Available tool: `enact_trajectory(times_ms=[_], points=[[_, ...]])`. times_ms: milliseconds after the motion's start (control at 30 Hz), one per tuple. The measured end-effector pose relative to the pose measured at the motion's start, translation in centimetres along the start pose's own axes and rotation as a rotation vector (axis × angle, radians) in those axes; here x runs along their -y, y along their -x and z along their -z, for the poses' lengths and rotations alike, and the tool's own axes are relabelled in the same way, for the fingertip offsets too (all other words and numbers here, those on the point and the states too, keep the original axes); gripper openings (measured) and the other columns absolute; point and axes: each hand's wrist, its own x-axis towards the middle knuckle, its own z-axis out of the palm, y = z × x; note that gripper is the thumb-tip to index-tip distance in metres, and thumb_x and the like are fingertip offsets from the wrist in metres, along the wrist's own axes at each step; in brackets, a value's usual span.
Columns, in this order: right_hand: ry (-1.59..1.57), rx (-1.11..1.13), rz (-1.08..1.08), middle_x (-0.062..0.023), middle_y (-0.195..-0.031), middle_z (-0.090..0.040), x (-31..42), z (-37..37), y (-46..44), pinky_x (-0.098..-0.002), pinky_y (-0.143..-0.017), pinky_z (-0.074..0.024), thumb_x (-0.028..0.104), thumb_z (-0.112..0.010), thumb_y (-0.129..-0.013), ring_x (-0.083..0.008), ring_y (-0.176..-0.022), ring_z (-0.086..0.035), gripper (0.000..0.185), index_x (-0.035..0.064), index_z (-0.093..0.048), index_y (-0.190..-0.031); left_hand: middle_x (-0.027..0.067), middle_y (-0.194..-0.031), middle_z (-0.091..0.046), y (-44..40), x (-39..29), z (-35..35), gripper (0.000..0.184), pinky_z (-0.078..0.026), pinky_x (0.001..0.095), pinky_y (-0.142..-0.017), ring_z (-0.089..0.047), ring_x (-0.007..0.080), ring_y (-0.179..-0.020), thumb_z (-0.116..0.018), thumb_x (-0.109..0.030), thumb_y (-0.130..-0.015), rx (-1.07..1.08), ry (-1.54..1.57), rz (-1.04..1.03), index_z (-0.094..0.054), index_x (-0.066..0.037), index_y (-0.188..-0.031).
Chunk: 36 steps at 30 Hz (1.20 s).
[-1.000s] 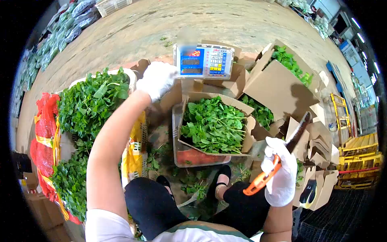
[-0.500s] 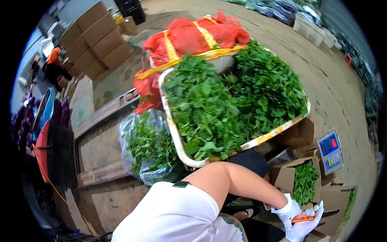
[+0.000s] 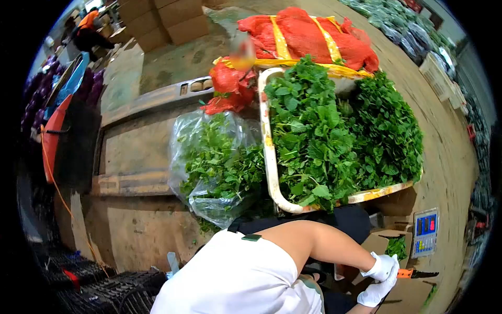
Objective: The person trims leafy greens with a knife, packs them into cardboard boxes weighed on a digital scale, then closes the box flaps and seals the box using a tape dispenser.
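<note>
Both hands wear white gloves and meet at the lower right. My left hand (image 3: 383,266) reaches across and touches the right one. My right hand (image 3: 377,292) is closed round the orange handle of a knife (image 3: 405,273), whose dark blade points right. What the left fingers hold, if anything, is hidden. Just above the hands are a cardboard box with green leaves (image 3: 396,248) and a blue-faced scale (image 3: 425,233). Leafy bunches (image 3: 314,136) fill a large white-rimmed tub (image 3: 273,172). To its left, more greens lie in a clear plastic bag (image 3: 201,201).
Red mesh sacks (image 3: 306,39) with yellow bands lie behind the tub. A metal-framed platform (image 3: 138,149) stands left, near an orange-red panel (image 3: 52,138). Black crates (image 3: 99,290) are at the lower left. Another person (image 3: 89,35) bends near stacked cartons (image 3: 183,21).
The view has swung left, bringing the tub and platform into sight. My left hand has come from beside the scale to my right hand, which still holds the knife.
</note>
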Motion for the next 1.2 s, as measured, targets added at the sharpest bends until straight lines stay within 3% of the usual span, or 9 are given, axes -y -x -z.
enact_trajectory(times_ms=[100,300,400,467,567,733,800,1100,1200], points=[[-0.074,-0.037,0.195,0.0023,-0.076,-0.050,-2.3,0.2,-2.0,-0.0207,-0.062,-0.0364,0.022,-0.048,-0.087,-0.0068,-0.068,-0.044,0.029,0.0003,-0.059,-0.103,0.0155,-0.074,-0.062,0.6,-0.6,1.1,0.024,-0.047,0.0398,-0.063,-0.061,0.0331,-0.072,-0.058,-0.017,-0.067,0.045,-0.071,0.062,-0.060,-0.006,-0.088],[-0.459,0.029,-0.091,-0.0033,-0.079,-0.061,-1.3,-0.5,-2.0,-0.0228,-0.062,-0.0465,0.013,-0.058,-0.079,-0.0110,-0.069,-0.057,0.016,0.0041,-0.062,-0.092,0.0075,-0.082,-0.060,1.2,2.8,2.5,0.024,-0.050,0.0282,-0.061,-0.058,0.0167,-0.069,-0.060,-0.010,-0.071,0.178,0.004,-0.148,-0.055,-0.004,-0.094],[-0.779,0.170,-0.003,-0.0016,-0.067,-0.056,-2.2,-0.3,-2.9,-0.0276,-0.060,-0.0452,0.016,-0.058,-0.077,-0.0129,-0.063,-0.055,0.007,0.0089,-0.060,-0.077,0.0056,-0.085,-0.058,2.0,-0.8,3.5,0.020,-0.050,0.0276,-0.065,-0.058,0.0149,-0.075,-0.052,-0.015,-0.081,0.113,0.726,0.275,-0.052,-0.003,-0.097],[-0.182,-0.209,0.062,-0.0038,-0.066,-0.057,-0.8,-1.2,-3.3,-0.0322,-0.057,-0.0443,0.020,-0.060,-0.072,-0.0179,-0.058,-0.054,0.015,0.0059,-0.058,-0.074,0.0055,-0.098,-0.054,-0.5,4.8,4.8,0.027,-0.045,0.0294,-0.080,-0.054,0.0156,-0.091,-0.046,-0.018,-0.088,0.213,0.681,0.234,-0.046,-0.005,-0.112],[0.073,-0.380,0.044,-0.0181,-0.074,-0.062,0.3,-0.9,-2.9,-0.0404,-0.065,-0.0470,0.017,-0.059,-0.066,-0.0325,-0.070,-0.061,0.017,0.0024,-0.062,-0.074,0.0089,-0.109,-0.050,-1.1,4.4,5.5,0.036,-0.040,0.0311,-0.088,-0.050,0.0199,-0.101,-0.043,-0.025,-0.090,0.280,0.871,0.433,-0.040,-0.004,-0.119],[0.171,-0.562,0.028,-0.0181,-0.076,-0.062,-0.1,-2.2,-4.6,-0.0391,-0.070,-0.0489,0.019,-0.063,-0.066,-0.0319,-0.074,-0.062,0.020,0.0028,-0.065,-0.077,0.0095,-0.119,-0.043,-2.9,6.2,6.8,0.048,-0.031,0.0325,-0.096,-0.040,0.0223,-0.113,-0.042,-0.038,-0.090,0.550,1.013,0.590,-0.034,-0.007,-0.125],[0.234,-0.617,0.105,-0.0178,-0.076,-0.062,-0.4,-2.7,-4.4,-0.0401,-0.070,-0.0477,0.018,-0.063,-0.065,-0.0332,-0.075,-0.061,0.018,0.0021,-0.063,-0.075,0.0098,-0.115,-0.044,-2.2,5.0,7.0,0.050,-0.031,0.0338,-0.095,-0.040,0.0221,-0.110,-0.041,-0.042,-0.089,0.321,0.824,0.675,-0.033,-0.008,-0.125],[0.248,-0.606,0.159,-0.0166,-0.079,-0.060,-0.7,-2.0,-2.6,-0.0416,-0.070,-0.0458,0.023,-0.065,-0.067,-0.0341,-0.076,-0.058,0.025,0.0010,-0.061,-0.078,0.0119,-0.116,-0.043,-4.1,9.0,7.5,0.051,-0.032,0.0329,-0.093,-0.040,0.0233,-0.110,-0.038,-0.042,-0.090,0.726,1.012,0.404,-0.033,-0.006,-0.126],[0.287,-0.600,0.181,-0.0156,-0.067,-0.060,-0.9,-2.4,-2.9,-0.0397,-0.058,-0.0467,0.030,-0.062,-0.067,-0.0311,-0.063,-0.060,0.026,0.0037,-0.063,-0.070,0.0055,-0.102,-0.050,-3.7,8.2,7.7,0.033,-0.036,0.0304,-0.082,-0.046,0.0172,-0.100,-0.051,-0.030,-0.084,0.529,0.979,0.416,-0.046,-0.010,-0.110]])
